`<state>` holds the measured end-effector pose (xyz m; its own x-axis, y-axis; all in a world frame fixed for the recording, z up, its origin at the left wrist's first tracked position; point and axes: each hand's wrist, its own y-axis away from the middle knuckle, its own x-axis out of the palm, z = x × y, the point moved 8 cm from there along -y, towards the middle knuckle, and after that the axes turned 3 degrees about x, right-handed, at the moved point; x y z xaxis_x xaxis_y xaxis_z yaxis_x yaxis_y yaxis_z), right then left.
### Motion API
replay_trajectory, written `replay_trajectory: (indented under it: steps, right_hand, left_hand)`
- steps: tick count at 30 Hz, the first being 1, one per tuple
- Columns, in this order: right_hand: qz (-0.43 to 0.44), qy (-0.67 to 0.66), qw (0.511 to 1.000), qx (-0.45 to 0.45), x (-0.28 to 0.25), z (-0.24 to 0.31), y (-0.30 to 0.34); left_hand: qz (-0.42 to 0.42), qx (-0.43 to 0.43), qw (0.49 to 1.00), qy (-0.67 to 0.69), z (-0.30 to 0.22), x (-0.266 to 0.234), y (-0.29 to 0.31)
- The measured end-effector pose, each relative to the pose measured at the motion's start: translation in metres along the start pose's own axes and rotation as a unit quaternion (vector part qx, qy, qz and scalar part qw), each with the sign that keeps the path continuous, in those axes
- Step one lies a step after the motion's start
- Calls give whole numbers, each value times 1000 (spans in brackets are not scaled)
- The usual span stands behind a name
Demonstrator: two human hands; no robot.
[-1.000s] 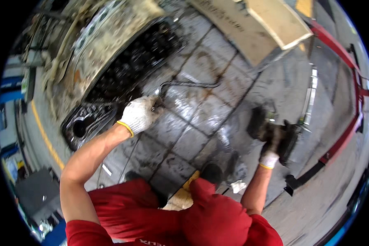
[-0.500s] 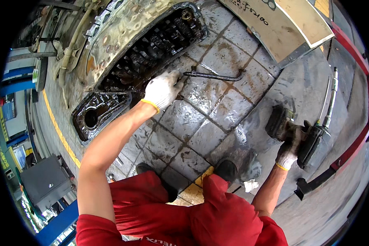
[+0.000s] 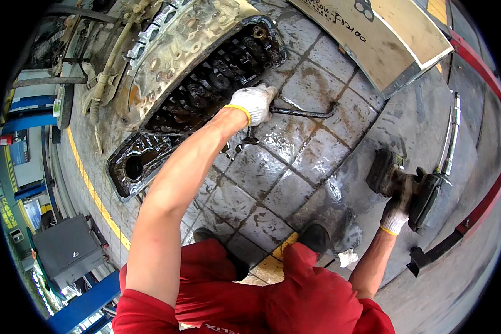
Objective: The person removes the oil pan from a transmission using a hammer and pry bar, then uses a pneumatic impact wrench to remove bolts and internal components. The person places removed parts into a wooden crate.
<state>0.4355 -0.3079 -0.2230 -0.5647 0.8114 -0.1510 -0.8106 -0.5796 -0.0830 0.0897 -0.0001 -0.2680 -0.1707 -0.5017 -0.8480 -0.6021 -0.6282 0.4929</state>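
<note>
My left hand (image 3: 256, 104), in a white knit glove with a yellow cuff, is beside the near edge of an oily engine block (image 3: 178, 50) lying on its side. Its fingers are curled, and whatever they hold is hidden. A bent dark metal tube (image 3: 306, 113) lies on the tiles, its near end by those fingers. Below the hand sits a small black oily part (image 3: 249, 141). At the right, my right hand (image 3: 398, 195), its glove blackened, is wrapped round the handle of a cordless impact wrench (image 3: 424, 203) that carries a long extension bar (image 3: 452, 133).
An oily cover (image 3: 122, 181) with a round hole adjoins the block's lower left end. A large cardboard box (image 3: 381, 44) stands at the far right. Red and black metal framing (image 3: 479, 214) runs along the right. A grey metal box (image 3: 67, 250) is at left; crumpled white paper (image 3: 348, 258) lies near my foot.
My left hand has moved right along the block's edge, now covering the tube's near end. The right hand keeps its grip on the impact wrench. The whole view has shifted slightly.
</note>
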Motion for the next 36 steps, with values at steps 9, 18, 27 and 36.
replay_trajectory:
  steps: [9, 18, 27, 36]
  right_hand:
    - [5, -36, 999, 15, 1, -9, -1]
    - [-5, 2, 1000, 18, -16, -34, 1]
    - [12, 72, 997, -5, -20, -34, 5]
    - [17, 205, 977, -62, -14, -19, 6]
  left_hand:
    - [-50, 80, 990, -101, -10, 12, 4]
    - [-76, 51, 990, -108, -68, -93, 115]
    - [-183, -52, 975, 119, -65, -297, 142]
    - [-194, -74, 923, 324, -29, -364, -32]
